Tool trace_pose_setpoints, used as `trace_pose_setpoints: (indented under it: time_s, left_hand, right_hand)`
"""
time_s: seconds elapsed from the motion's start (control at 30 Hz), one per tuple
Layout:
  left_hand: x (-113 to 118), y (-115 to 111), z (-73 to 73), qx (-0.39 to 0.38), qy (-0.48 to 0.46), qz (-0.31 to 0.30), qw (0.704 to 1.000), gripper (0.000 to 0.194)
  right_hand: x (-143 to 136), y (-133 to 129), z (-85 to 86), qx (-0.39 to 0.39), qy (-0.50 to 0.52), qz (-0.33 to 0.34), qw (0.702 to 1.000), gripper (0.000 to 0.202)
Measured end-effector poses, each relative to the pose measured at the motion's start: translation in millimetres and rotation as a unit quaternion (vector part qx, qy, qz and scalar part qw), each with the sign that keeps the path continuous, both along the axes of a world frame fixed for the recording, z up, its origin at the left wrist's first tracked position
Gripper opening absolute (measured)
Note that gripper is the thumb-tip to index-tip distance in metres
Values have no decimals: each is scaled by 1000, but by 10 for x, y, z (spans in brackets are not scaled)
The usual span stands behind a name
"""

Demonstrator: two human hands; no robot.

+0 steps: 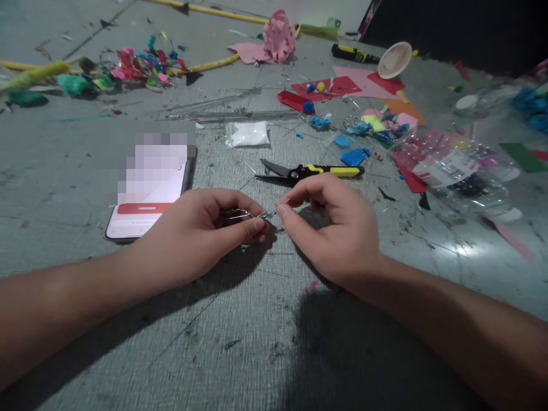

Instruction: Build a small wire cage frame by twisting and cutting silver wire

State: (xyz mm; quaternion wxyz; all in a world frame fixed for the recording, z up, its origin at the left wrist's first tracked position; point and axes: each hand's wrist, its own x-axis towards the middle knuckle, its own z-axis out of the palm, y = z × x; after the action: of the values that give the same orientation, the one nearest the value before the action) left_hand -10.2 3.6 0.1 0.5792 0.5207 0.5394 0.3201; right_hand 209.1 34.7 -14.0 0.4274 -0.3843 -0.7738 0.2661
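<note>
Near the middle of the grey table, my left hand (205, 231) pinches a piece of thin twisted silver wire (240, 215), part of which is hidden behind the fingers. Facing it on the right, my right hand (331, 222) has thumb and forefinger pressed together on the wire's other end. A short stretch of wire shows between the two hands. Just beyond my right hand lie black and yellow scissors (329, 170) with their blades apart. A phone (148, 188) with a lit screen rests beside my left hand, to its upper left.
Beyond the phone sits a small white packet (248, 135). Straight wires (214, 114) lie behind it. Clear plastic packaging (462, 165), red paper (342, 87) and blue clay bits (354, 156) are at right. Colourful clay pieces (141, 65), a yellow cord (214, 65) and a pink paper shape (279, 37) lie farther back.
</note>
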Motion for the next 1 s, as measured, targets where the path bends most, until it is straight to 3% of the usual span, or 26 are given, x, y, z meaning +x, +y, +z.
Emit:
trace_pose_setpoints:
  time_s: [0.17, 0.3, 0.53, 0.8, 1.0]
  left_hand:
    - [11, 11, -11, 8, -9, -10, 1000, 13]
    - [15, 8, -27, 11, -23, -10, 1000, 11]
    - [-6, -13, -41, 13, -33, -10, 999, 8]
    - [-7, -22, -18, 35, -17, -20, 999, 9]
    - [2, -9, -7, 47, -13, -36, 998, 7]
  right_hand:
    - [-40, 26, -22, -156, 105, 8, 982, 22]
    - [-52, 53, -1, -287, 177, 24, 941, 36]
    - [-39, 128, 48, -417, 245, 46, 874, 39]
    - [2, 229, 111, -482, 209, 71, 848, 9]
    - [-10, 207, 106, -482, 226, 71, 844, 11]
